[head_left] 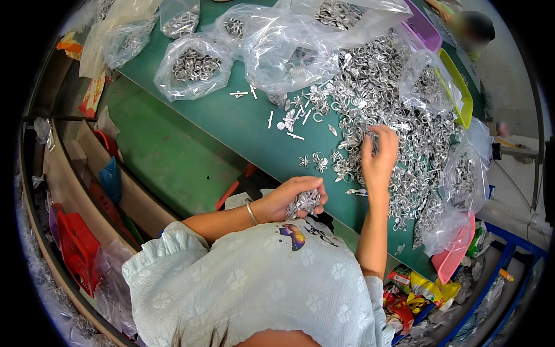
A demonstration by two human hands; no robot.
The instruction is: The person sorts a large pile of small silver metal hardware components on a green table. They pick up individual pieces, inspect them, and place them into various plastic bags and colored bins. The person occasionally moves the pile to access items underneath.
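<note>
My left hand (292, 195), with a bracelet on its wrist, is cupped around a clump of small silver metal pieces (304, 202), held in front of my body at the table's near edge. The fingers of my right hand (383, 151) are bent over a large pile of silver rings (425, 147), many with flower or butterfly shapes. A gap shows between its thumb and fingers; no piece is plainly gripped there. Left of the pile lie a few loose flower rings (319, 162), a butterfly-shaped piece (287, 120) and several thin silver bars (295, 136).
Clear plastic bags (193, 89) of rings stand along the far side of the green table (243, 130). Purple (426, 29), lime-green (462, 92) and pink (454, 254) trays line the right side. Red basket (78, 248) sits left; snack wrappers (425, 289) lie lower right. Another person (471, 29) is beyond.
</note>
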